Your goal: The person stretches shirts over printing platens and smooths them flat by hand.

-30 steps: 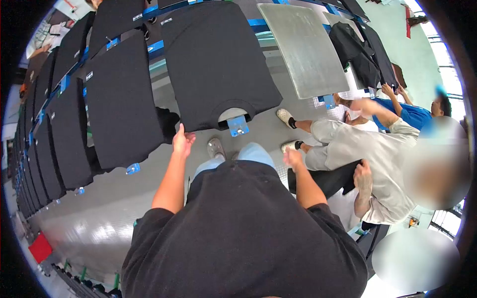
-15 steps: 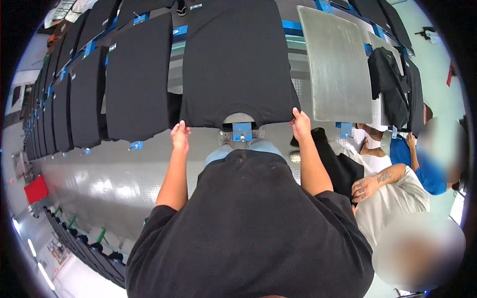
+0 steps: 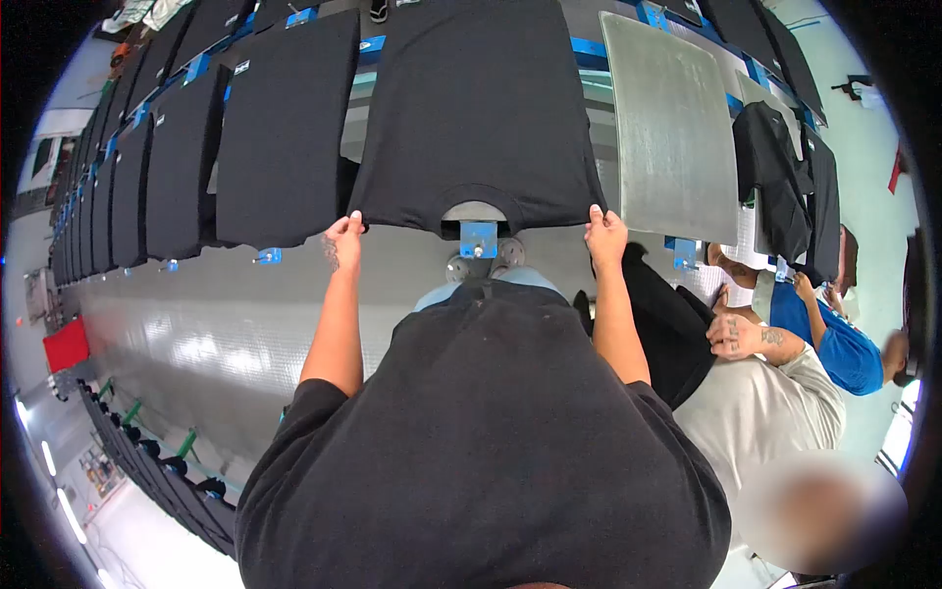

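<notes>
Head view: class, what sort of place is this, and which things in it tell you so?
Probably a shirt-printing workshop: black shirts lie flat in a long row, a bare metal board sits among them, and a blue bracket shows at the nearest collar.

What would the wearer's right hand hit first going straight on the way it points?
Most likely the black shirt ahead: the right hand pinches its near right corner. The bare metal plate looks off to the right, though depth is unclear.
</notes>
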Tool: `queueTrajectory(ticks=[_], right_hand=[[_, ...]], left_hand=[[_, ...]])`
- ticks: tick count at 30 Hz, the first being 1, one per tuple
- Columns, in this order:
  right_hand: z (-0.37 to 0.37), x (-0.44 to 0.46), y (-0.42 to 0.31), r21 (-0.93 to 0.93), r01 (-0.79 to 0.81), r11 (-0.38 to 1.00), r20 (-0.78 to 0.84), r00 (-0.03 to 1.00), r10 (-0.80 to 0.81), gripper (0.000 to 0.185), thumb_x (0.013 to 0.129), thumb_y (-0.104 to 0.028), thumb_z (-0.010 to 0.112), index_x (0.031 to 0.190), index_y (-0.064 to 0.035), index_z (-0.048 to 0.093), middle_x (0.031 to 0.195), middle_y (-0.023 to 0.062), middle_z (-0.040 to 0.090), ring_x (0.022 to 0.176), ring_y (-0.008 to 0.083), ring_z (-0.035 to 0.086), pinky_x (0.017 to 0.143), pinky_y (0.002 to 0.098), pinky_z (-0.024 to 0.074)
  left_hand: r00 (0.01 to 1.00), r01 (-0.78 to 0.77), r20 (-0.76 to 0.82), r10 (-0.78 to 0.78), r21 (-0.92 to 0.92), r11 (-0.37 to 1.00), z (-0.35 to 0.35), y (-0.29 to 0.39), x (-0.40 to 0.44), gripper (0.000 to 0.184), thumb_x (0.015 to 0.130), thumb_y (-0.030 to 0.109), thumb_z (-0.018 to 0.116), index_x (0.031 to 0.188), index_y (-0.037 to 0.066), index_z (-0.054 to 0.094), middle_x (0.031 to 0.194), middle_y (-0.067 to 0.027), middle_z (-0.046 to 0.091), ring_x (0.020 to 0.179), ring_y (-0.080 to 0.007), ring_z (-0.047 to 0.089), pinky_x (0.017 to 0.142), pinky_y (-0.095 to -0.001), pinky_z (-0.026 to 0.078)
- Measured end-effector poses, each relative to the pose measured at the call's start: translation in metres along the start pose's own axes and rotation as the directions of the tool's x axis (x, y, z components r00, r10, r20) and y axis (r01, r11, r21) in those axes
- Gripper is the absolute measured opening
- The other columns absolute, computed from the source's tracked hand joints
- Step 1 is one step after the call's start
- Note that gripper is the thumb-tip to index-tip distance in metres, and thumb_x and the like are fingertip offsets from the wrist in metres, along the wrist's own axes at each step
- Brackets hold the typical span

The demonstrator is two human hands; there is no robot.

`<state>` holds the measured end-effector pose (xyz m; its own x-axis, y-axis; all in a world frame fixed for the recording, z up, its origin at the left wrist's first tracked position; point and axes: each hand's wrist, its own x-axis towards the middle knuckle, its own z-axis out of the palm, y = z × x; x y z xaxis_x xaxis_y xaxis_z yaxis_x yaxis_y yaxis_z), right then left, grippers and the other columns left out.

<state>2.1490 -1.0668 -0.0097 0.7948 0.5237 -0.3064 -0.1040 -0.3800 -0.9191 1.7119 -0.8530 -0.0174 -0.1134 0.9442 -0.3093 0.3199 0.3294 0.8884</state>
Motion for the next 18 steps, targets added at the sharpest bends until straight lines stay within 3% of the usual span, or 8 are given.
queueTrajectory(ticks=[1,3,6,16,18], right_hand=[[0.000,-0.002,-0.004,0.001,0.013,1.000,0.003,1.000,-0.013,0.041,0.093,-0.024,0.063,0.063,-0.0063,0.042,0.055,0.0029,0.052,0.045,0.0099,0.049,0.042,0.0270,0.0384],[-0.002,-0.010,-0.010,-0.013,0.010,1.000,-0.022,1.000,-0.010,0.041,0.093,-0.023,0.063,0.063,-0.0074,0.041,0.055,0.0026,0.051,0.045,0.0098,0.049,0.042,0.0263,0.0378],[-0.004,-0.017,-0.002,0.021,0.010,1.000,-0.058,0.998,-0.008,0.040,0.094,-0.023,0.062,0.063,-0.0075,0.042,0.056,0.0027,0.052,0.045,0.0096,0.048,0.041,0.0266,0.0376],[-0.020,-0.036,0.012,0.000,0.052,0.999,-0.049,0.997,-0.051,0.040,0.094,-0.026,0.062,0.064,-0.0075,0.044,0.055,0.0023,0.053,0.044,0.0088,0.048,0.041,0.0249,0.0376],[-0.022,-0.041,0.010,0.023,-0.008,1.000,-0.057,0.998,0.009,0.039,0.094,-0.027,0.062,0.065,-0.0067,0.046,0.055,0.0017,0.054,0.044,0.0080,0.049,0.041,0.0245,0.0376]], left_hand=[[1.000,-0.006,-0.005,0.006,-0.011,1.000,-0.003,0.003,0.000,0.040,0.090,0.029,0.067,0.063,0.005,0.051,0.062,0.0022,0.054,0.060,-0.0069,0.048,0.056,-0.0257,0.037],[0.998,0.035,0.046,-0.034,-0.020,0.999,-0.006,0.003,-0.004,0.029,0.088,0.029,0.070,0.078,0.002,0.065,0.071,-0.0009,0.062,0.069,-0.0103,0.057,0.069,-0.0264,0.044],[0.997,-0.001,0.083,0.005,-0.056,0.998,-0.009,-0.005,-0.007,0.030,0.087,0.030,0.071,0.079,0.001,0.065,0.071,-0.0012,0.062,0.069,-0.0105,0.057,0.070,-0.0268,0.045],[0.986,0.116,0.132,-0.101,-0.109,0.987,-0.021,-0.011,-0.027,0.029,0.088,0.029,0.070,0.079,0.002,0.065,0.073,-0.0009,0.062,0.069,-0.0101,0.057,0.069,-0.0250,0.045],[0.984,0.136,0.136,-0.113,-0.172,0.976,-0.023,-0.016,-0.033,0.030,0.088,0.029,0.070,0.079,0.000,0.066,0.071,-0.0009,0.063,0.069,-0.0091,0.056,0.068,-0.0254,0.044]])
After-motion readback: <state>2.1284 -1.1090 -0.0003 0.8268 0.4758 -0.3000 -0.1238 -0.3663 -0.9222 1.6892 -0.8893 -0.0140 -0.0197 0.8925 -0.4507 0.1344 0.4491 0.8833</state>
